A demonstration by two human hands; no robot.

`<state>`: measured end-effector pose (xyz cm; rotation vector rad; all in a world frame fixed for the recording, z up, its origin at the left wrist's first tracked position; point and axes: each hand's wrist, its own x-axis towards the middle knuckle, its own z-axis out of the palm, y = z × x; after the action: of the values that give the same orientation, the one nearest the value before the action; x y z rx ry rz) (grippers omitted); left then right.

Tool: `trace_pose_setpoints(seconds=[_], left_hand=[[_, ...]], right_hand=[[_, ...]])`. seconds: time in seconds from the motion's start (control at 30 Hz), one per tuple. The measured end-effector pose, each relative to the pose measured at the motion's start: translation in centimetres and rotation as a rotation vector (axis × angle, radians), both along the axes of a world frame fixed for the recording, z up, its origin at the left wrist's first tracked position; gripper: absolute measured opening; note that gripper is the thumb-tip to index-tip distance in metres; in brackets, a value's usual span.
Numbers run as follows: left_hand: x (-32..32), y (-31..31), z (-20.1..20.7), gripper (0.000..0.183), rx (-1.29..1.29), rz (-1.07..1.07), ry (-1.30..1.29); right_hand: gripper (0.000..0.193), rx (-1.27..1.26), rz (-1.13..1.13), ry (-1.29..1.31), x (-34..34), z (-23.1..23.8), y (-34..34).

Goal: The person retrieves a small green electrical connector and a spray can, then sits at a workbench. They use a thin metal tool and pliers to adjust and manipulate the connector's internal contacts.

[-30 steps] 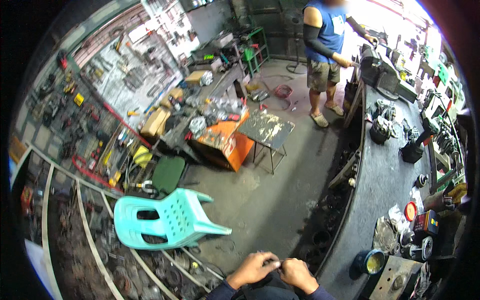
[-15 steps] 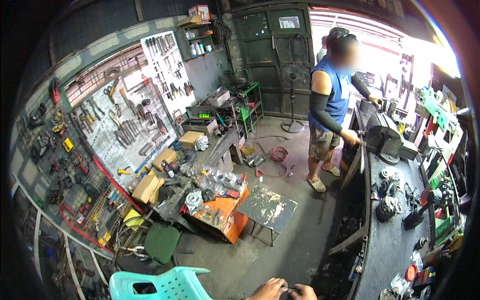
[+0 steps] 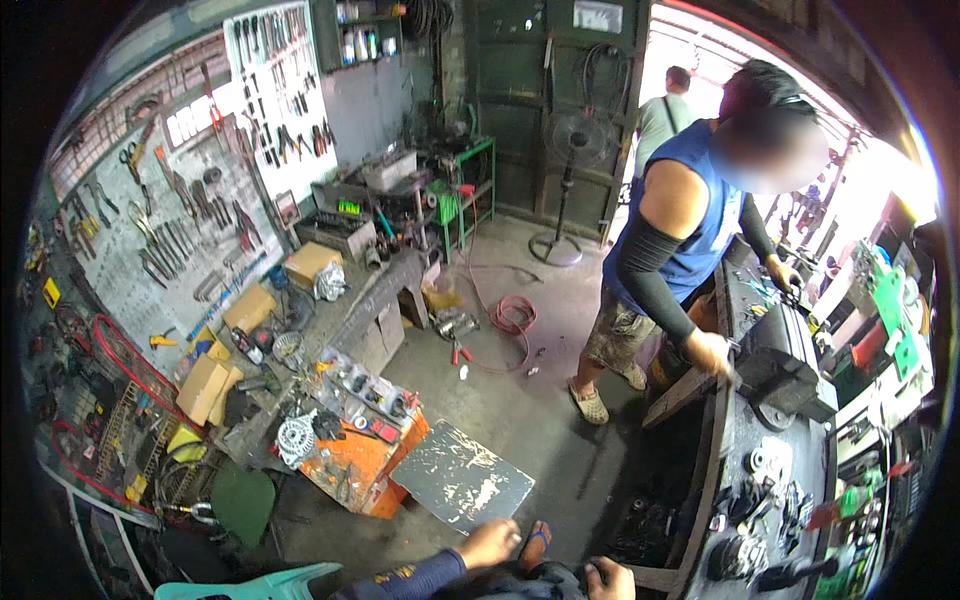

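My left hand [image 3: 490,545], in a dark sleeve, is over the floor beside the near edge of a worn low table [image 3: 465,475]. Its fingers look curled, and whatever may be inside them is hidden. Cut off by the lower edge, my right hand [image 3: 608,580] has its fingers bent against a dark shape that I cannot make out. Between the two hands lies dark clothing [image 3: 545,582], with my foot in a flip-flop [image 3: 537,540] just beyond it.
A co-worker in a blue sleeveless top [image 3: 665,230] leans over a bench vise [image 3: 785,355] on the right workbench [image 3: 725,450]. An orange cabinet [image 3: 375,465] with parts stands left. A teal chair [image 3: 250,585] is at lower left; a red hose [image 3: 512,315] lies on the floor.
My hands, together around something dark before, are now apart, the left one farther left and forward. The view has shifted closer to the co-worker, who leans lower at the vise.
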<state>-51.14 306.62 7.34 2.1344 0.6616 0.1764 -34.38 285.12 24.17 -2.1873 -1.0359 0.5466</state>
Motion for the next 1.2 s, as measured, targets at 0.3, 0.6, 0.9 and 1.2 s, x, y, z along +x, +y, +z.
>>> trace_pose_setpoints(seconds=[0.3,0.6,0.9,1.2], left_hand=[[1.6,16.6,-2.6,0.021,-0.165,0.69,0.117],[17.0,40.4,-3.2,0.025,-0.172,0.532,0.088],[26.1,75.7,8.3,0.028,-0.114,0.667,0.013],[29.9,91.4,1.8,0.025,-0.077,0.963,0.037]], right_hand=[[0.022,-0.137,0.5,0.294,12.7,6.1,26.7],[0.019,0.069,0.661,0.296,24.5,1.7,57.5],[0.014,0.268,0.391,0.359,38.1,-0.4,88.0],[0.009,0.011,0.148,0.842,52.9,-4.6,107.5]])
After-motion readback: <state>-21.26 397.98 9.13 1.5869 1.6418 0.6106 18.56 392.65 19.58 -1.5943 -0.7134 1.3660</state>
